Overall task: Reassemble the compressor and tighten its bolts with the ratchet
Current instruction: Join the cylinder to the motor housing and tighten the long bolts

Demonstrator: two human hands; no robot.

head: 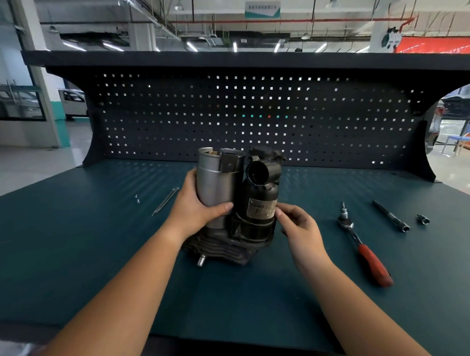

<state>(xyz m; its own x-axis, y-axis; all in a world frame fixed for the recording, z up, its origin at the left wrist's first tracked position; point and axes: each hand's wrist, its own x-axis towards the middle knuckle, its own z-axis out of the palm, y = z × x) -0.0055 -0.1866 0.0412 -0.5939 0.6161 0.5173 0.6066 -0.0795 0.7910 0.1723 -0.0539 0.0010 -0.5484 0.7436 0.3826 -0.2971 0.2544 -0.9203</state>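
- Here the compressor (237, 204) stands upright on the green bench top (71, 250), mid-bench, finned black base down. The hands hide part of that base.
- The left hand (200, 205) wraps the silver cylinder (212, 184), thumb across its front. The fingers are out of sight behind it.
- The right hand (296, 223) has bent fingertips at the label (261, 207) on the black cylinder. Whether they pinch anything cannot be told, and the label's print is blurred.
- The red-handled ratchet (364, 250) lies to the right, well apart and untouched.
- Two long bolts (165, 201) lie to the left. The tiny screws (137, 199) beside them are too small to make out.
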